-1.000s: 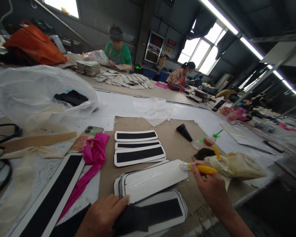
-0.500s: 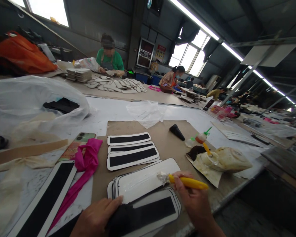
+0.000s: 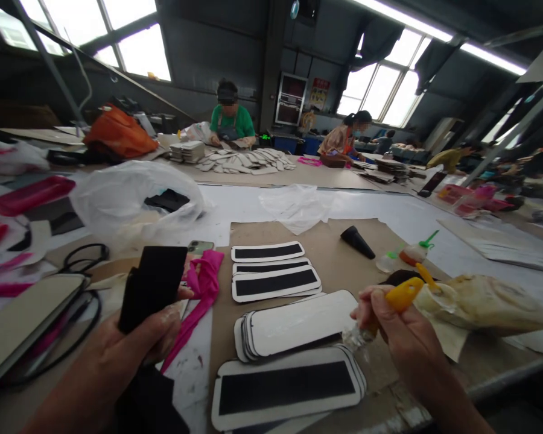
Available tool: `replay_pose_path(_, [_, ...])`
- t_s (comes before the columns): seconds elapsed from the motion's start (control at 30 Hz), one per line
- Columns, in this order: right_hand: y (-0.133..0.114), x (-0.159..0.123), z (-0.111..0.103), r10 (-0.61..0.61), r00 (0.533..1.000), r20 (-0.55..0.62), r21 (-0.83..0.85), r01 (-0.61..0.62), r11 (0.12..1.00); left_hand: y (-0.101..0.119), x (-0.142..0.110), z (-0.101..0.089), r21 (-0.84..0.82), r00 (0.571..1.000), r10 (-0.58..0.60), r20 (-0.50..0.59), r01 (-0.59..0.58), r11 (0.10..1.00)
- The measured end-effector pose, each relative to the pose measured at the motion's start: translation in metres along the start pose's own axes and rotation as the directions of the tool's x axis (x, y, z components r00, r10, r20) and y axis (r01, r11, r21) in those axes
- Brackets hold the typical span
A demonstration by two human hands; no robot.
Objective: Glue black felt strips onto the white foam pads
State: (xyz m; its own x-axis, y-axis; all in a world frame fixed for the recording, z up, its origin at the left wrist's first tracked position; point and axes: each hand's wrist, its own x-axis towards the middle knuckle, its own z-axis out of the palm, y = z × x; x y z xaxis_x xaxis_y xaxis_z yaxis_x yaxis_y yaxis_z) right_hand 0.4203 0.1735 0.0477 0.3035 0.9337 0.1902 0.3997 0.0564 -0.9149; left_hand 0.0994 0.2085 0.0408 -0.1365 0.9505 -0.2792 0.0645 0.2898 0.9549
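Note:
Black strips of flat material (image 3: 156, 274) stand up from my left hand (image 3: 136, 343), which is closed round them. A further black piece (image 3: 151, 395) hangs below that hand. My right hand (image 3: 400, 328) grips a yellow-handled glue brush (image 3: 405, 294), its whitish, clotted bristles tilted down beside the right end of a white panel (image 3: 298, 325). That panel tops a small stack and its face looks wet. In front lies another stack of white panels with a black centre strip (image 3: 285, 386). Several similar banded panels (image 3: 276, 283) lie behind on the brown sheet.
A glue-stained bag (image 3: 493, 298) lies right, near small green-tipped bottles (image 3: 416, 250) and a black cone (image 3: 357, 242). Pink cloth (image 3: 203, 280) and a phone (image 3: 201, 246) lie left, before a clear plastic bag (image 3: 104, 199). Co-workers (image 3: 233, 120) sit across the table.
My left hand has left the panel stack and risen to the left with black strips. My right hand has drawn the brush off the white panel to the right. The view has turned left.

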Motion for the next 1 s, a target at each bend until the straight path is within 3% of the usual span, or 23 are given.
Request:
replay_pose_path(0.07, [-0.008,-0.003,0.018,0.063,0.987,0.145,0.048,-0.071,0.996,0.010,-0.015,0.002,-0.272,0.961,-0.176,0.213,0.231,0.934])
replay_pose_path(0.1, [-0.011,-0.005,0.029,0.087,0.970,0.226,0.058,-0.102,0.993,0.010,-0.022,0.007,-0.289,0.904,-0.222,0.366,0.337,0.896])
replay_pose_path(0.13, [-0.013,-0.008,0.039,0.101,0.944,0.313,0.070,-0.129,0.989,0.008,-0.029,0.015,-0.264,0.868,-0.239,0.436,0.378,0.888])
replay_pose_path(0.23, [-0.019,-0.020,0.069,0.118,0.828,0.548,0.130,-0.224,0.966,-0.010,-0.042,0.044,-0.143,0.800,-0.240,0.551,0.373,0.917])
replay_pose_path(0.3, [-0.020,-0.028,0.084,0.138,0.758,0.637,0.179,-0.320,0.930,-0.021,-0.048,0.060,-0.105,0.800,-0.197,0.567,0.308,0.946])
replay_pose_path(0.37, [-0.019,-0.034,0.094,0.152,0.726,0.670,0.237,-0.404,0.884,-0.029,-0.051,0.070,-0.081,0.795,-0.156,0.586,0.249,0.965])
replay_pose_path(0.5, [-0.010,-0.040,0.098,0.128,0.757,0.640,0.277,-0.383,0.881,-0.033,-0.054,0.077,-0.025,0.779,-0.207,0.591,0.275,0.961])
replay_pose_path(0.6, [-0.007,-0.040,0.095,0.104,0.785,0.610,0.259,-0.322,0.911,-0.030,-0.057,0.078,-0.014,0.803,-0.200,0.561,0.251,0.968])
replay_pose_path(0.7, [-0.009,-0.040,0.095,0.171,0.769,0.616,0.275,-0.413,0.868,-0.029,-0.060,0.080,-0.019,0.810,-0.182,0.558,0.232,0.973])
replay_pose_path(0.83, [-0.012,-0.042,0.096,0.251,0.750,0.612,0.259,-0.490,0.832,-0.036,-0.061,0.083,-0.080,0.768,-0.193,0.611,0.302,0.950])
replay_pose_path(1.0, [-0.010,-0.046,0.092,0.188,0.848,0.495,0.169,-0.306,0.937,-0.048,-0.063,0.081,-0.200,0.786,-0.126,0.605,0.303,0.932])
